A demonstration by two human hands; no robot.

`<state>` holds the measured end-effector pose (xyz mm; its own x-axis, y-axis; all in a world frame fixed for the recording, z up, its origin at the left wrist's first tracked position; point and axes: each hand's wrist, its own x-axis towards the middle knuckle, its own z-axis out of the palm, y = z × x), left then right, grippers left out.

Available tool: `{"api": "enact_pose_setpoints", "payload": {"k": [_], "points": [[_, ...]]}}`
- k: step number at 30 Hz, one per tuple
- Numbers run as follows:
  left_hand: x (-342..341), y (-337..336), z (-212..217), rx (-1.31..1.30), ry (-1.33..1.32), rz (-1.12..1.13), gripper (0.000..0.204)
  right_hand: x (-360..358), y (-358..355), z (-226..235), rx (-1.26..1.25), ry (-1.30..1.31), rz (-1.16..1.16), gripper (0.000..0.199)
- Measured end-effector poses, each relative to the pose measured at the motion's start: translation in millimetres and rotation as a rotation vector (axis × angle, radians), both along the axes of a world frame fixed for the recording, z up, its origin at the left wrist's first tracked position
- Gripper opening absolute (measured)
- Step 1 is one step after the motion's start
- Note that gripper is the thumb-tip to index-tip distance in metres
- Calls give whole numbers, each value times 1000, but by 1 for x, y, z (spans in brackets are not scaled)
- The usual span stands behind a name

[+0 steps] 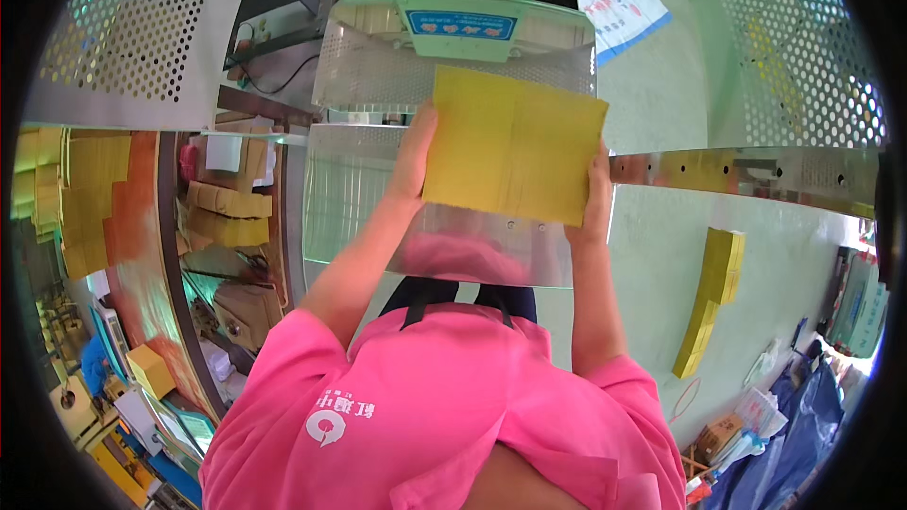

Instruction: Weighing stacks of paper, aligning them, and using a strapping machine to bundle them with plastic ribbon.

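Observation:
A flat yellow rectangular piece, which looks like cardboard [515, 146], is held up between my two hands, slightly tilted. A faint line runs down its middle. My left hand [414, 156] grips its left edge, fingers partly hidden behind it. On the opposite edge, my right hand [594, 198] closes around the lower right side. Beneath and beyond the piece is a shiny metal machine tray [354, 198], with a perforated metal panel [378, 66] behind it. Whether the piece is one sheet or a thin stack, I cannot tell.
To the left, more yellow cardboard [94, 198] is stacked by a reddish board, and folded pieces [227, 217] lie on a shelf. A metal bar [737, 170] and perforated guard [784, 47] stand on the right. Yellow stacks [713, 297] and blue sheeting [789, 434] lie on the floor.

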<state>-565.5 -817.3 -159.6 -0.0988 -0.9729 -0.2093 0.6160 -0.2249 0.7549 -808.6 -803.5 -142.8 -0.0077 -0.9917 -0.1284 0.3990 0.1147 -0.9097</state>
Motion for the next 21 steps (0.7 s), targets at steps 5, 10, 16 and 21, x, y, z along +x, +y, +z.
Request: {"api": "enact_pose_setpoints", "payload": {"k": [5, 10, 16, 21], "points": [[4, -19, -8, 71, -107, 6, 51, 2, -28, -26, 209, -68, -20, 53], [14, -18, -8, 90, -51, 14, 53, 11, -31, -24, 197, -88, -18, 49], [13, -12, -16, 43, -117, 83, 56, 10, -37, -29, 141, -95, 87, 50], [15, -12, -20, 100, -166, 70, 54, 13, -38, -30, 97, -148, 94, 51]]}}
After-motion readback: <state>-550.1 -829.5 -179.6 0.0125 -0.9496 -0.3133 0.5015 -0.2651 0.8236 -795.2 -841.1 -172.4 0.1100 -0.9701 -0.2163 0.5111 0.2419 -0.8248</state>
